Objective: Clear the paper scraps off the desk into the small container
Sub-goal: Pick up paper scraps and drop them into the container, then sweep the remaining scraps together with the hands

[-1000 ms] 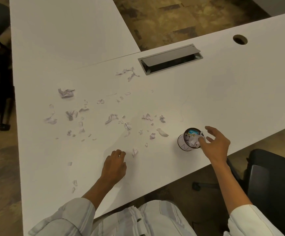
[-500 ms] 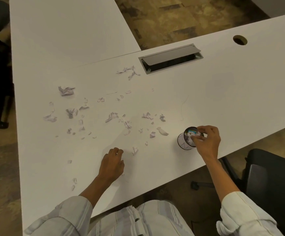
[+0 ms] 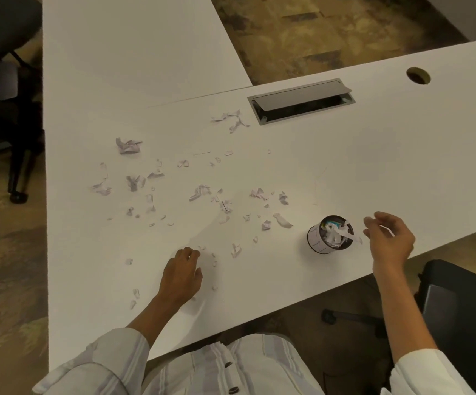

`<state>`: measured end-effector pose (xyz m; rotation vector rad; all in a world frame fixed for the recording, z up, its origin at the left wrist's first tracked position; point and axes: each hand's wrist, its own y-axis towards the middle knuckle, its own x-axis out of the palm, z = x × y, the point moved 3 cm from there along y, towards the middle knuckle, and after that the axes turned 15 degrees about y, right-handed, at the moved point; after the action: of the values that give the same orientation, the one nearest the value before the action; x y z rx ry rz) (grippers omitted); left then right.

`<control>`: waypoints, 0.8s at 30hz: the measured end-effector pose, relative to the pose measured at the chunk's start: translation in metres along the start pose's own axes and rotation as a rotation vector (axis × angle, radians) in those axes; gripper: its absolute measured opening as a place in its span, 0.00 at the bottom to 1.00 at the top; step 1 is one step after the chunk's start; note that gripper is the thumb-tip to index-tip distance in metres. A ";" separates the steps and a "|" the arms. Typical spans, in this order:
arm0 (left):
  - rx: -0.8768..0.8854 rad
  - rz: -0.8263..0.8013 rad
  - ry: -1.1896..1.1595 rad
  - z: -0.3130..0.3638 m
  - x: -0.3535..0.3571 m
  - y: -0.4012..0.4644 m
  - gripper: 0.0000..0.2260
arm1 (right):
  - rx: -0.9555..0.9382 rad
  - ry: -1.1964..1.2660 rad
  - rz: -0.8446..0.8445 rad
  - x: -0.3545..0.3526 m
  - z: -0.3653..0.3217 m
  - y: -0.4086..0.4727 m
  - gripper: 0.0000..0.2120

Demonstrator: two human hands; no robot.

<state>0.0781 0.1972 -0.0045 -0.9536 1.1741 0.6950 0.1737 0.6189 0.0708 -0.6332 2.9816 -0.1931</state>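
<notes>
I hover my right hand, fingers loosely spread and empty, lower right beside the container, while my left hand, fingers curled, gathers scraps at centre.

A white L-shaped tabletop with a grey cable hatch and a round grommet hole stood over mottled brown carpet, dark office chairs at either side

Pale striped buttoned shirt with long sleeves.
</notes>
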 end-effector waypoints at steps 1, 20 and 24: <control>-0.005 0.002 -0.006 -0.002 0.000 -0.001 0.15 | -0.013 -0.028 -0.060 0.010 0.002 -0.009 0.09; -0.361 -0.137 0.061 -0.103 0.028 -0.070 0.55 | -0.064 -0.948 -0.759 0.152 0.111 -0.083 0.37; -0.398 -0.202 0.023 -0.109 0.039 -0.075 0.61 | 0.065 -0.971 -0.696 0.158 0.121 -0.088 0.40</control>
<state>0.1045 0.0649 -0.0338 -1.3958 0.9576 0.7695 0.0781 0.4621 -0.0463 -1.2709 1.7573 -0.0046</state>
